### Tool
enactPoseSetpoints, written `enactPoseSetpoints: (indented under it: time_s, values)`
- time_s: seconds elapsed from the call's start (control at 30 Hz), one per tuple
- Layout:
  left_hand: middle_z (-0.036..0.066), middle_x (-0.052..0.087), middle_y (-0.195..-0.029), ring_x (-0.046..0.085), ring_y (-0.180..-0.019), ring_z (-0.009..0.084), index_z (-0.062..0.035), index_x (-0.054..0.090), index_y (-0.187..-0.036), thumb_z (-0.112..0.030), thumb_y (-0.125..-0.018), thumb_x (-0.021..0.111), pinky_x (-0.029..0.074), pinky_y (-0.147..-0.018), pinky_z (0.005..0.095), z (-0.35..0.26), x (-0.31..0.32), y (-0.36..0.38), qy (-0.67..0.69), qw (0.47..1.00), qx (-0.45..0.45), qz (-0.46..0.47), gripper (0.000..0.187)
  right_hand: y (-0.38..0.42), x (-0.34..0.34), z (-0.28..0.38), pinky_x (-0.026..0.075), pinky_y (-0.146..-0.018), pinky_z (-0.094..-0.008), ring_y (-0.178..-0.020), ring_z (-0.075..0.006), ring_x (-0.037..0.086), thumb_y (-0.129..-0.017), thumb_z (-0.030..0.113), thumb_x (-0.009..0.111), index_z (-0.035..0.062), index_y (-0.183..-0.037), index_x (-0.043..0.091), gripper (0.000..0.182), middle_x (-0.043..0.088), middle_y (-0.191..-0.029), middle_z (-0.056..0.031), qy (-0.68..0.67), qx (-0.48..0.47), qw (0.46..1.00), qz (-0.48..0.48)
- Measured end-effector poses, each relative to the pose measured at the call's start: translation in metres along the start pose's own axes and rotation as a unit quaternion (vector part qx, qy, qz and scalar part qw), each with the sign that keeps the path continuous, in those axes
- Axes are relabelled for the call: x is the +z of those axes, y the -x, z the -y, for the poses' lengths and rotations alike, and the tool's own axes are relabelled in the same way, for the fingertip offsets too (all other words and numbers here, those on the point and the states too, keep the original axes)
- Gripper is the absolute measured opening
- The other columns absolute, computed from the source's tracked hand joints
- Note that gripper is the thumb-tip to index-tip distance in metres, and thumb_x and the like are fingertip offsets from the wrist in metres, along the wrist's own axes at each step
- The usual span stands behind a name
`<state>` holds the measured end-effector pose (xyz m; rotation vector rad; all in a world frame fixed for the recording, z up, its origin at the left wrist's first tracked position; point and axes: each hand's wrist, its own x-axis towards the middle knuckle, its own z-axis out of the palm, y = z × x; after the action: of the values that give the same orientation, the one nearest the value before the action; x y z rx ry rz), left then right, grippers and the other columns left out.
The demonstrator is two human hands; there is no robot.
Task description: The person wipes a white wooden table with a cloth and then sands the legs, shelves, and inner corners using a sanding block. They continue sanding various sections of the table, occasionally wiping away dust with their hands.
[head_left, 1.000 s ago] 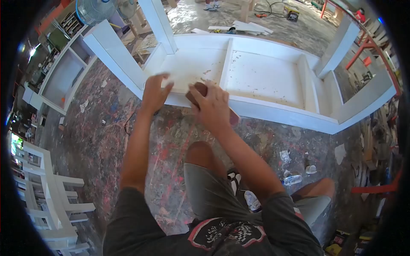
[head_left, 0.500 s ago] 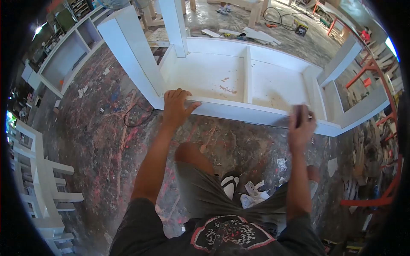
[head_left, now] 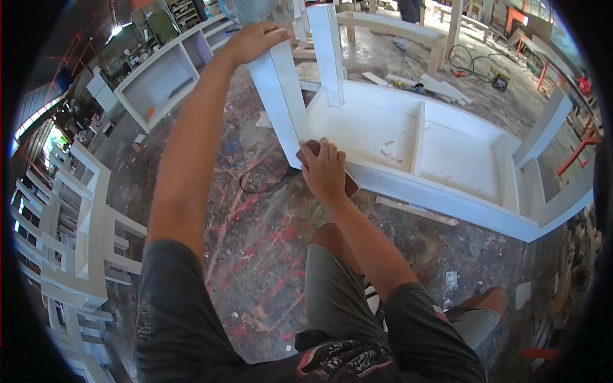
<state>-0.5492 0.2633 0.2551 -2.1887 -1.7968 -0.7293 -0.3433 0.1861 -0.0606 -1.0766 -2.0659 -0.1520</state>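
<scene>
A white-painted wooden table [head_left: 440,204] lies upside down with its legs pointing up. My left hand [head_left: 258,42] is at the top of its near-left leg [head_left: 281,89], fingers closed over the leg's end. Low on that corner, where the leg meets the side rail, my right hand [head_left: 324,169] presses a piece of brown sandpaper [head_left: 351,185] against the white surface. Part of the sandpaper is hidden under my fingers. Brownish flecks [head_left: 393,156] lie on the underside panel inside the frame.
White slatted furniture [head_left: 89,236] stands at the left, and a white shelf unit [head_left: 156,76] behind it. A fan [head_left: 246,9] is near the leg's top. Wood offcuts [head_left: 444,88] and a cable [head_left: 469,64] lie on the floor beyond. A black cord [head_left: 255,182] lies by the near corner.
My left hand has gone from the near rail up to the leg's end. My right hand has moved left with the sandpaper from the rail's right part to the leg's foot. The view has shifted left.
</scene>
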Motion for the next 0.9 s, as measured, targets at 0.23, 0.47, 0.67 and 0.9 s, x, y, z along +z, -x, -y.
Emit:
enactPoseSetpoints:
  time_s: [0.23, 0.47, 0.67, 0.9]
  values:
    - [0.020, 0.074, -0.126, 0.069, -0.116, 0.0393, -0.0090, 0.070, -0.129, -0.054, -0.105, 0.050, 0.050, -0.103, 0.0467, -0.005, 0.005, 0.009, 0.038, 0.997, -0.030, -0.055, 0.055, 0.032, -0.070, -0.065, 0.042, -0.103, -0.0527, -0.131, -0.0360, 0.053, -0.085, 0.029, 0.082, 0.0233, -0.141, 0.066, 0.059, 0.058, -0.138, -0.0173, -0.036, -0.036, 0.997, 0.063]
    - [0.021, 0.074, -0.123, 0.067, -0.112, 0.0378, -0.0039, 0.068, -0.120, -0.048, -0.106, 0.039, 0.047, -0.101, 0.0469, 0.023, 0.006, -0.011, 0.065, 0.997, -0.015, -0.036, 0.054, 0.016, -0.045, -0.038, 0.040, -0.108, -0.0534, -0.132, -0.0370, 0.051, -0.086, 0.030, 0.081, 0.0246, -0.146, 0.064, 0.062, 0.055, -0.140, -0.0193, -0.040, 0.017, 0.997, 0.068]
    - [0.014, 0.074, -0.114, 0.064, -0.103, 0.0243, -0.0051, 0.069, -0.119, -0.050, -0.107, 0.040, 0.046, -0.098, 0.0404, 0.014, 0.006, -0.004, 0.192, 0.976, -0.097, 0.020, 0.055, -0.005, -0.016, -0.013, 0.042, -0.103, -0.0546, -0.126, -0.0371, 0.054, -0.084, 0.027, 0.082, 0.0232, -0.144, 0.066, 0.062, 0.057, -0.137, -0.0191, -0.049, -0.018, 0.997, 0.056]
    - [0.018, 0.068, -0.134, 0.064, -0.124, 0.0246, -0.0128, 0.070, -0.138, -0.052, -0.102, 0.059, 0.043, -0.112, 0.0375, 0.014, 0.002, -0.007, 0.072, 0.995, -0.052, 0.050, 0.054, 0.123, 0.020, -0.248, 0.039, -0.116, -0.0584, -0.139, -0.0354, 0.052, -0.087, 0.023, 0.084, 0.0175, -0.144, 0.065, 0.060, 0.059, -0.148, -0.0096, -0.321, 0.045, 0.937, 0.128]
